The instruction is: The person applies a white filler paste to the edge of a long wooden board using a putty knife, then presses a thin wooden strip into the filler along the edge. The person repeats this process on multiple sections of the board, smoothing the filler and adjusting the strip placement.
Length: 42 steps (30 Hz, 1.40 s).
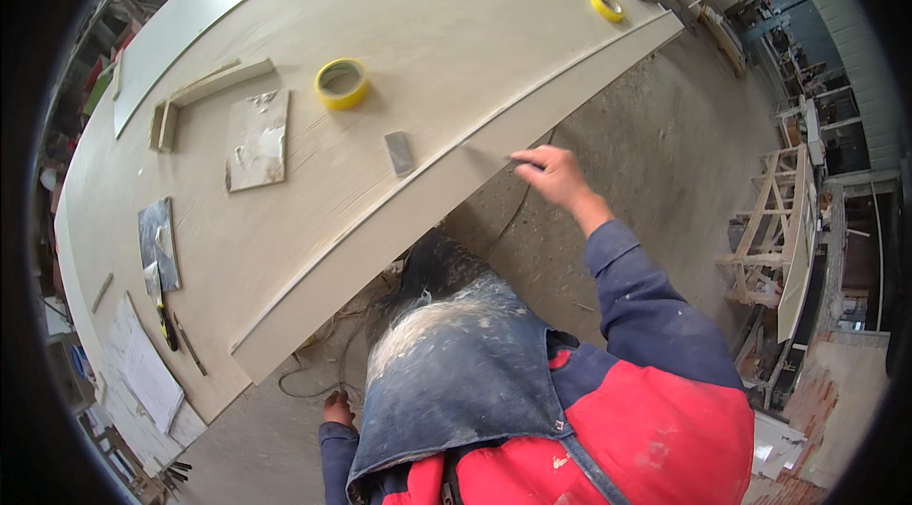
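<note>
My right hand (556, 177) is over the near edge of a long pale panel strip (370, 241), its fingers pinched on a slim dark tool (516, 161) whose far end is blurred. A thin light ridge (351, 228) runs along the strip where it meets the big pale tabletop (456, 1). Close to that ridge lies a small grey rectangular block (400, 153). My left hand (339, 407) hangs low beside my apron, away from the table; its fingers are mostly hidden.
On the tabletop are yellow tape rolls (342, 84), a smeared square board (256, 141), an L-shaped frame (214, 92), a dark plate (160, 237), a yellow-black knife (166, 326) and paper sheets (147, 377). A cable (318, 393) trails on the floor. Wooden racks (768, 229) stand at right.
</note>
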### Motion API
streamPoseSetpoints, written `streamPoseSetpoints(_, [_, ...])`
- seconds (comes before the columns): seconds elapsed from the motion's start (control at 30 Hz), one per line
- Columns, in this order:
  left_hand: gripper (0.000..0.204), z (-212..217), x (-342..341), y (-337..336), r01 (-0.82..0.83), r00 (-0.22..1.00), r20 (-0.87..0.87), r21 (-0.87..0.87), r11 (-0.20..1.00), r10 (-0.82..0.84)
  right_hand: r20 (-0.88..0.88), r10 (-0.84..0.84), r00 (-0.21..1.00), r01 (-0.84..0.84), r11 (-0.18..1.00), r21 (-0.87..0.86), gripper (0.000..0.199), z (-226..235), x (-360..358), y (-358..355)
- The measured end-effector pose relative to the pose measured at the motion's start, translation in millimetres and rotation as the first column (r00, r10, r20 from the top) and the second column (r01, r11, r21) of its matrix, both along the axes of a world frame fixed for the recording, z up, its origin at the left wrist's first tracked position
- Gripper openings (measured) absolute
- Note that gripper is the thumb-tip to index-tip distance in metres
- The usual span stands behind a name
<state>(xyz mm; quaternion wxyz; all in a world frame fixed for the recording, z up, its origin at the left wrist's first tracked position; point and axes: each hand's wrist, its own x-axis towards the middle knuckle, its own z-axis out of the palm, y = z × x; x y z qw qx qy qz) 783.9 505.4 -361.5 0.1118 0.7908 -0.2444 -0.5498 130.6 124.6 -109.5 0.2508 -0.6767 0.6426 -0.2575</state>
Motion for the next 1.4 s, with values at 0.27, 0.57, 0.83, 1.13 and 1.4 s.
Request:
streamPoseSetpoints(0.27, [0.054,-41.7,-42.1,13.9,0.481,0.865,0.173,-0.015,0.877,-0.471,0.036,-0.326,0.945,0.328,0.941,-0.079,0.034,-33.5,-174.5,-54.6])
streamPoseSetpoints(0.57, [0.064,101.6,-147.9,-55.1,0.026,0.98,0.192,0.146,0.989,-0.054,0.398,-0.611,0.684,0.658,0.752,0.024,0.032,13.5,-146.3,-92.7])
streamPoseSetpoints(0.83, [0.064,107.6,-146.0,-67.9,-0.094,0.957,0.271,-0.049,0.994,0.104,0.371,0.294,0.881,-0.335,0.941,0.05,0.033,42.1,154.1,-87.0])
streamPoseSetpoints(1.13, [0.05,214.7,-126.1,-116.4,0.16,0.857,0.485,-0.572,0.804,0.175,-0.049,0.285,0.957,-0.288,0.931,-0.226,0.037,-4.1,280.5,-161.9])
streamPoseSetpoints(1.4, [0.071,301.6,-116.3,-206.5,0.576,0.751,0.656,-0.598,0.557,-0.072,-0.199,0.228,0.953,-0.277,0.922,-0.271,0.038,4.4,245.9,-126.3])
